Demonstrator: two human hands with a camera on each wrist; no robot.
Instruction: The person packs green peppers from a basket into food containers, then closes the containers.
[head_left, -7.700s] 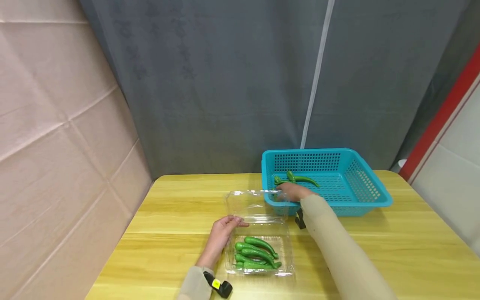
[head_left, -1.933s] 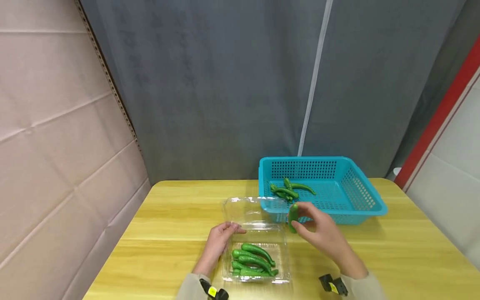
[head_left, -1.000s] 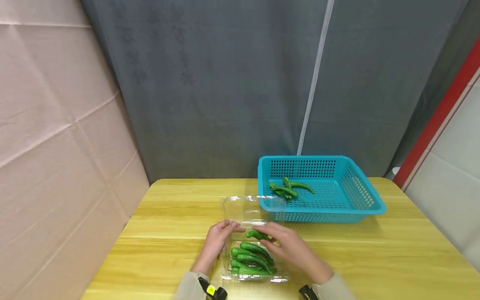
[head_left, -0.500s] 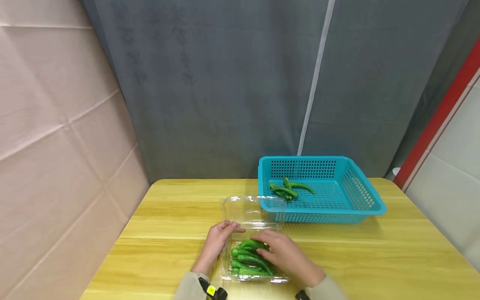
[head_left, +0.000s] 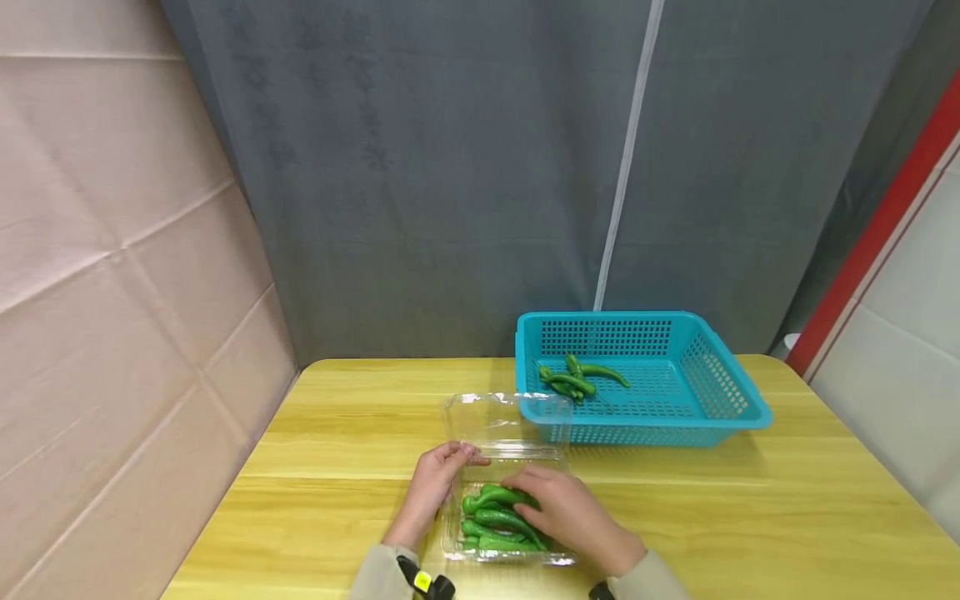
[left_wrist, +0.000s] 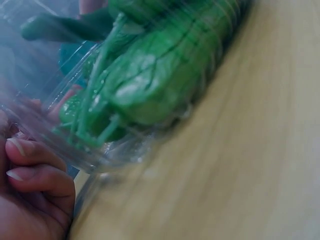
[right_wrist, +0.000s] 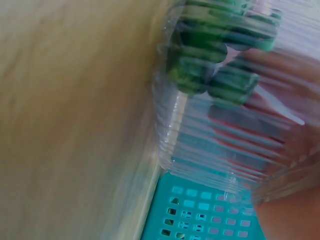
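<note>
A clear plastic clamshell container point(head_left: 510, 450) lies with its lid raised at the far side. Several green chili peppers point(head_left: 504, 540) lie side by side in its base. At the hinge on the left edge, my left hand point(head_left: 433, 492) pinches the plastic; in the left wrist view its curled fingers point(left_wrist: 45, 177) are at the container's corner. My right hand point(head_left: 566, 510) reaches into the base and holds a green chili pepper point(head_left: 487, 498) by its right end, low over the others. The right wrist view shows that hand blurred through the ribbed wall.
A blue-green plastic basket point(head_left: 723, 387) stands behind and to the right, holding several green peppers point(head_left: 573, 383) at its left side. The lid overlaps its front left corner in view. All stands on a wooden table point(head_left: 337, 458) before a grey curtain point(head_left: 450, 183).
My right hand has brought a pepper from the basket over the container and lowered it onto the others, shifting it left. My left hand has stayed at the container's edge.
</note>
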